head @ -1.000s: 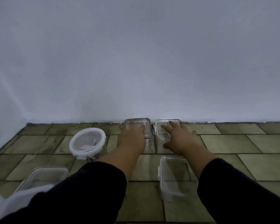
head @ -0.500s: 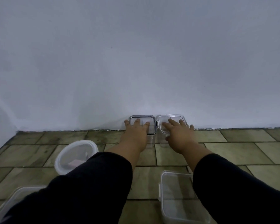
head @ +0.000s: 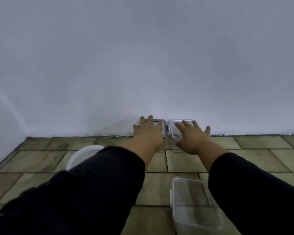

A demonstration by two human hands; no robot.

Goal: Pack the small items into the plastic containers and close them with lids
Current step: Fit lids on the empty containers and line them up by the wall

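Two small clear lidded containers stand side by side against the white wall. My left hand lies flat with straight fingers on the lid of the left container. My right hand lies flat with spread fingers on the lid of the right container. A clear rectangular container with its lid on sits on the floor near me, partly behind my right sleeve. A round container with a white lid is at the left, mostly hidden by my left sleeve.
The floor is of greenish-brown tiles and meets the white wall right behind the two small containers. A wall corner lies at the far left. Both arms are in dark sleeves.
Both hands have pushed the two small containers further away, up against the wall. The view has tilted up, and the flat container at the lower left has left the frame.
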